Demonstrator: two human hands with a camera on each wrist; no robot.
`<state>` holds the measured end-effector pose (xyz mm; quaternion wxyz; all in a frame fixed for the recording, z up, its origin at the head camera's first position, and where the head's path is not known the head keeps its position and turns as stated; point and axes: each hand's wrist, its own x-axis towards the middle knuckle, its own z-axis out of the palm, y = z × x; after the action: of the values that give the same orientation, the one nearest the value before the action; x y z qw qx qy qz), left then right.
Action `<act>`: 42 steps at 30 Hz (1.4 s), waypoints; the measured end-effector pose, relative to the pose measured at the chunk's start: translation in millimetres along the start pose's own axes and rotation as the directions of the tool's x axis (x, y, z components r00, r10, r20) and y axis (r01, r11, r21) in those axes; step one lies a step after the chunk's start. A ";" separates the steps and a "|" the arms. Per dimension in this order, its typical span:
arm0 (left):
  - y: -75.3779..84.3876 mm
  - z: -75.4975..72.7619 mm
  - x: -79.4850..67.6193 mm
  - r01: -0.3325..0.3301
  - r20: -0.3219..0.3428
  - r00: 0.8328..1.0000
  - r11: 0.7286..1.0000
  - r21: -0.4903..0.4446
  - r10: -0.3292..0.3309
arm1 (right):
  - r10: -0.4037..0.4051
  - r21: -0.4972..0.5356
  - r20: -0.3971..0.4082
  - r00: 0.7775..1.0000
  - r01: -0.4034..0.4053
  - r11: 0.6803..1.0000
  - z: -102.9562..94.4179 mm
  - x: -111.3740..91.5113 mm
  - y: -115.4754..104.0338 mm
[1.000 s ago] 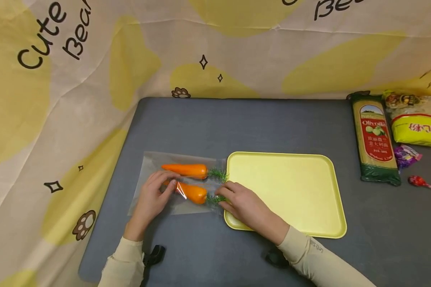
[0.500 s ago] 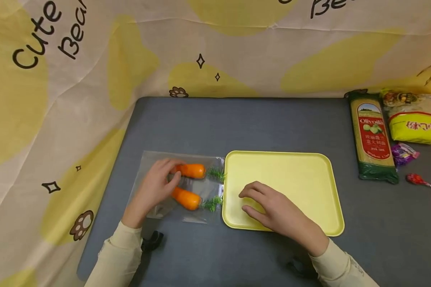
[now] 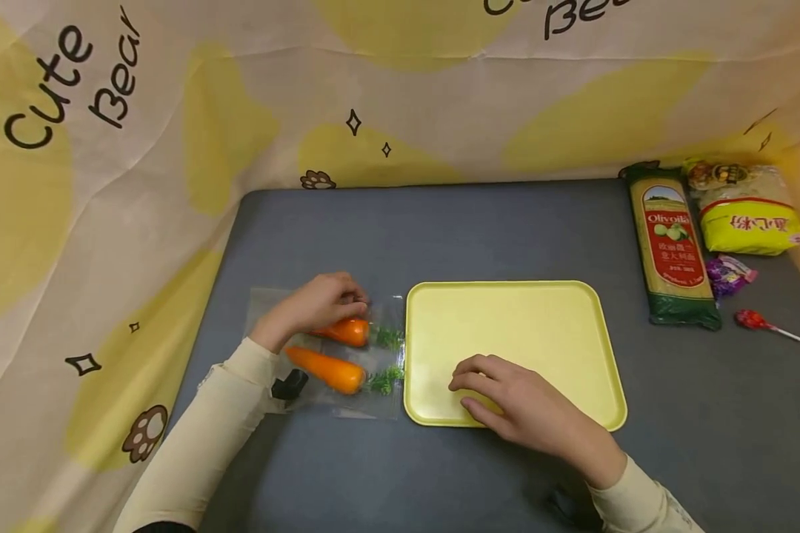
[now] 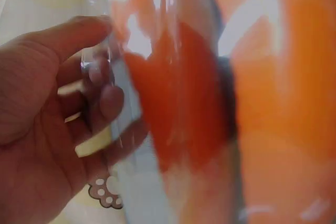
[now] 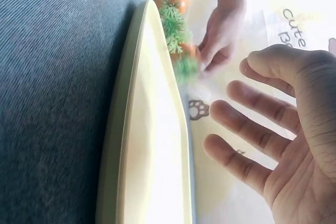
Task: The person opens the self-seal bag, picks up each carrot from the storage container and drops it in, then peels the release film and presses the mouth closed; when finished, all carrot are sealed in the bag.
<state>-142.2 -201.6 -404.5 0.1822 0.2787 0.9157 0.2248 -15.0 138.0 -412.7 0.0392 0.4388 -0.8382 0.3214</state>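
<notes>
Two orange carrots with green tops lie side by side in a clear plastic bag (image 3: 367, 406), left of the yellow tray. My left hand (image 3: 323, 303) is at the bag's far side, beside the farther carrot (image 3: 352, 333). In the left wrist view, its thumb and fingers (image 4: 84, 35) pinch the film, with fingers showing through the plastic. The nearer carrot (image 3: 336, 372) lies closer to me, untouched. Over the near left part of the yellow tray (image 3: 507, 318) hovers my right hand (image 3: 523, 403), fingers loosely bent and apart, holding nothing, as the right wrist view confirms.
At the right stand a pack of spaghetti (image 3: 673, 248) and a yellow-and-clear food bag (image 3: 750, 222). Nearer lie a purple-wrapped candy (image 3: 730, 275) and a red lollipop (image 3: 753, 320). A printed cloth (image 3: 427, 96) rises behind the grey table (image 3: 340, 229).
My right hand has left the bag's tops end and moved right over the tray. The left hand has moved from the nearer carrot to the bag's far side. The nearer carrot has shifted slightly.
</notes>
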 end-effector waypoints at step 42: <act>157.2 -20.6 -50.5 -0.740 -0.793 0.609 0.348 -0.575 -0.014 | 0.032 0.169 -0.918 0.396 0.315 0.934 -77.5 57.2 -40.0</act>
<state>-45.0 -121.1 -296.1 -0.1137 0.2550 0.5549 0.7837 -36.4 125.4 -311.3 0.4445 0.2640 -0.5767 0.6326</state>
